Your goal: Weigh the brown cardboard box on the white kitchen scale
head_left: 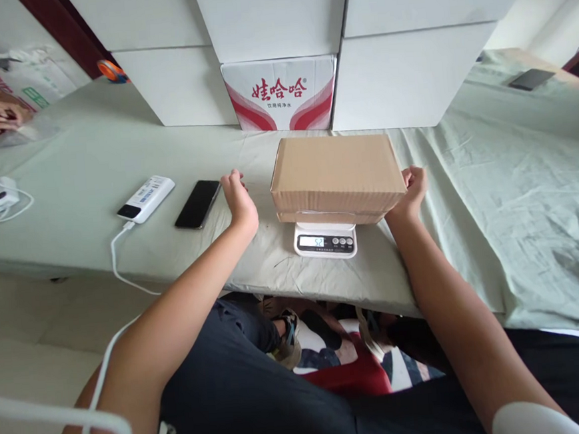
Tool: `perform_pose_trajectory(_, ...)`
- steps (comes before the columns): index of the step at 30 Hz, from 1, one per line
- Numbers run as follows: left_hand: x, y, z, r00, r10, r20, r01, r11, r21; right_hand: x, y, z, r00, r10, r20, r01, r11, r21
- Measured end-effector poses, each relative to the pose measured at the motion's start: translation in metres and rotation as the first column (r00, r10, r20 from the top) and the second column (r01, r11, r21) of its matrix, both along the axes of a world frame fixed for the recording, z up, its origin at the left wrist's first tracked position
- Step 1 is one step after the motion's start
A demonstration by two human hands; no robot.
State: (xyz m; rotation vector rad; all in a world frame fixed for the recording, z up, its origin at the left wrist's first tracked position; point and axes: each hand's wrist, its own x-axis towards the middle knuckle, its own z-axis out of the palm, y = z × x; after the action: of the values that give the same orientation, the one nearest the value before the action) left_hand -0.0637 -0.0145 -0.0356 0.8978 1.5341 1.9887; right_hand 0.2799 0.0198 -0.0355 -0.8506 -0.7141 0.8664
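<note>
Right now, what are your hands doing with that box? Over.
Right hand touching the cardboard box at its right end. Left hand open, apart from it. Box sits on the scale. Black phone beside left hand.

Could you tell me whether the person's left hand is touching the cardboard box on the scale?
Apart. The head view shows a strip of green cloth between the left hand and the cardboard box; only the right hand rests against the box's edge.
</note>
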Motion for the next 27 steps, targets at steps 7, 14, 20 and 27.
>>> perform_pose_trajectory(7, 0.013, -0.006, 0.012, 0.999, -0.022, -0.032, 0.023, 0.999, 0.029, -0.006, -0.011, 0.005, 0.993, -0.029, 0.113, 0.027, 1.000, 0.013)
perform_pose_trajectory(14, 0.016, -0.010, 0.015, 0.997, -0.036, -0.063, 0.037, 0.999, 0.017, -0.005, -0.007, 0.000, 0.990, -0.054, 0.132, 0.055, 0.998, -0.009)
perform_pose_trajectory(20, 0.017, -0.010, 0.015, 0.997, -0.052, -0.063, 0.052, 0.999, 0.004, -0.002, -0.003, -0.003, 0.993, -0.063, 0.098, 0.064, 0.998, -0.008)
perform_pose_trajectory(27, 0.018, -0.011, 0.015, 0.996, -0.064, -0.061, 0.064, 0.998, -0.005, -0.003, -0.007, -0.003, 0.993, -0.040, 0.109, 0.045, 0.998, -0.043)
